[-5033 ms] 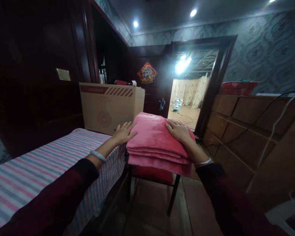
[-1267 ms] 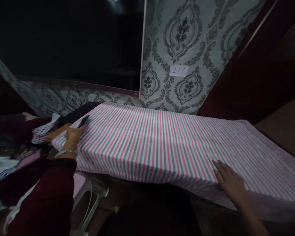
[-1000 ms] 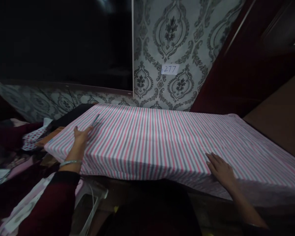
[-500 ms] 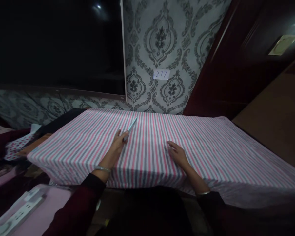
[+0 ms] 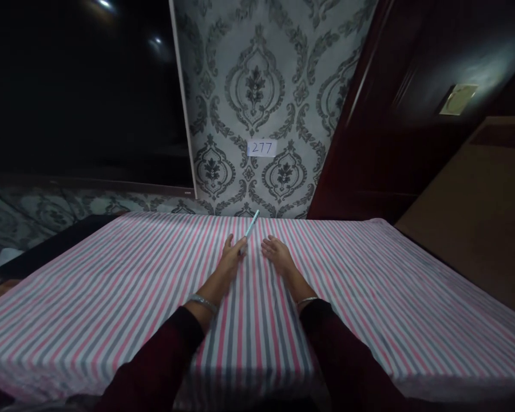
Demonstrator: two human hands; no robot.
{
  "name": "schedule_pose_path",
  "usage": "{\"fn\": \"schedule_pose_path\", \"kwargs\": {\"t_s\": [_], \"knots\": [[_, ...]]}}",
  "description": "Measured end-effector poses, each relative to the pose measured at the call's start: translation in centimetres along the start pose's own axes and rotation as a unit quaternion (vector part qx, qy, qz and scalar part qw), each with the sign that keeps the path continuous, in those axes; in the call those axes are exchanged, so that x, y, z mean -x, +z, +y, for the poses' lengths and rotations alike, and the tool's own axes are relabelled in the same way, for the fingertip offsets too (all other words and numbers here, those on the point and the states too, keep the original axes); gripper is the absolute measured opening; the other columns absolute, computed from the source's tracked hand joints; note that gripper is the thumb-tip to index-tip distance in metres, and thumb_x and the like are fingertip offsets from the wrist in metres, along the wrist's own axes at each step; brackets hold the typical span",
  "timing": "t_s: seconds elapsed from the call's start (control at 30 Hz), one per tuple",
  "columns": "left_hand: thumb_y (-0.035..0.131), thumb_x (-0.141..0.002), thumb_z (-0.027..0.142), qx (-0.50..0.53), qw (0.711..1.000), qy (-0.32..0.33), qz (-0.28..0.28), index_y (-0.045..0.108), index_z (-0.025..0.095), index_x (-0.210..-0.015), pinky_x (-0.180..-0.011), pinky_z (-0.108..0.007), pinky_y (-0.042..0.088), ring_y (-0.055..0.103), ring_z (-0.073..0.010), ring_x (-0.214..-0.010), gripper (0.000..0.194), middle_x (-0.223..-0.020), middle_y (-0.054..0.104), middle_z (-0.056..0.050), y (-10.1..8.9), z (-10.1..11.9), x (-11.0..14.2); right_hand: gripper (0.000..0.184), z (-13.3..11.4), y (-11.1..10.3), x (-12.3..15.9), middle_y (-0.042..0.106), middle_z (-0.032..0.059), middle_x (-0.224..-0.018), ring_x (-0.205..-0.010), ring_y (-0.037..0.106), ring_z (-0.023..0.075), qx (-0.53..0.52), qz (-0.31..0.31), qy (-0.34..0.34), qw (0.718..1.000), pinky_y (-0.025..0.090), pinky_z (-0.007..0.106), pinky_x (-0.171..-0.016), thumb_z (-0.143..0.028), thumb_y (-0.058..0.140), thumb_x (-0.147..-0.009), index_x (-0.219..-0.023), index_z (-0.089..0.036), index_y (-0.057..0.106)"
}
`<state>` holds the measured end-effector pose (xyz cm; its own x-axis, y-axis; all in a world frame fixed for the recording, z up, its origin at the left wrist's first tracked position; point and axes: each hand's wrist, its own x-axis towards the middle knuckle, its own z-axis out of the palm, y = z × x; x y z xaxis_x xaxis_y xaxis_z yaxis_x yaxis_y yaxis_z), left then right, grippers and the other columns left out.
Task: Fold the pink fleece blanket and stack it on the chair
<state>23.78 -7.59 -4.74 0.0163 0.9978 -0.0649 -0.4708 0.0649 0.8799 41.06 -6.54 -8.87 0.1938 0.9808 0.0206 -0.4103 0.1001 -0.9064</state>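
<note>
A pink, grey and white striped cloth covers the flat surface in front of me. My left hand rests on it near the far edge, fingers closed on a light blue pen that points away toward the wall. My right hand lies flat beside it, palm down, fingers stretched out, holding nothing. Both wrists carry silver bangles and both sleeves are dark red.
Patterned grey wallpaper rises behind the surface with a small paper label reading 277. A large dark screen fills the upper left. Dark red wood panelling and a brown board stand at the right.
Both hands have slid across the striped cloth from its left end and front edge to its far middle. The left hand has kept the pen. My view has turned to face the wall.
</note>
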Motion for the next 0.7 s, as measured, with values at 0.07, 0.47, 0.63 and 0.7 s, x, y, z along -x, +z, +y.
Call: {"fn": "schedule_pose_path", "kwargs": {"t_s": [0.07, 0.47, 0.63, 0.7], "knots": [[0.085, -0.075, 0.034, 0.0, 1.0, -0.002, -0.007, 0.034, 0.024, -0.154, -0.07, -0.023, 0.048, 0.067, -0.012, -0.078, 0.095, -0.09, 0.069, 0.0, 0.7, -0.7, -0.7, 0.05, 0.3, -0.2, -0.9, 0.071, 0.0123, -0.119, -0.117, 0.067, 0.0309, -0.013, 0.005, 0.004, 1.0, 0.054, 0.048, -0.098, -0.062, 0.073, -0.072, -0.107, -0.027, 0.062], [0.088, -0.066, 0.04, -0.072, 0.995, 0.058, -0.036, 0.037, 0.024, -0.154, -0.075, -0.027, 0.047, 0.063, -0.0134, -0.076, 0.103, -0.084, 0.066, 0.003, 1.2, -3.0, -0.7, 0.05, -0.5, -0.1, -0.3, 0.062, 0.0066, -0.141, -0.135, 0.054, 0.0261, -0.059, -0.062, 0.016, 0.996, 0.047, 0.044, -0.109, -0.061, 0.071, -0.08, -0.119, -0.03, 0.066], [0.089, -0.064, 0.033, -0.105, 0.99, 0.08, -0.046, 0.043, 0.024, -0.148, -0.076, -0.028, 0.048, 0.064, -0.0152, -0.082, 0.097, -0.091, 0.067, 0.0, 1.7, -3.3, 0.0, 0.049, -0.9, 0.5, 0.2, 0.074, 0.0058, -0.115, -0.121, 0.062, 0.0287, -0.055, -0.078, -0.013, 0.995, 0.049, 0.041, -0.101, -0.068, 0.073, -0.076, -0.099, -0.025, 0.072], [0.089, -0.063, 0.031, -0.114, 0.988, 0.089, -0.051, 0.045, 0.024, -0.146, -0.079, -0.029, 0.048, 0.065, -0.0164, -0.085, 0.095, -0.091, 0.066, 0.0, 1.7, -3.4, 0.0, 0.051, -0.9, 0.5, 0.2, 0.076, 0.0056, -0.106, -0.113, 0.066, 0.0286, -0.064, -0.07, -0.011, 0.995, 0.05, 0.039, -0.097, -0.07, 0.074, -0.073, -0.093, -0.024, 0.072]]}}
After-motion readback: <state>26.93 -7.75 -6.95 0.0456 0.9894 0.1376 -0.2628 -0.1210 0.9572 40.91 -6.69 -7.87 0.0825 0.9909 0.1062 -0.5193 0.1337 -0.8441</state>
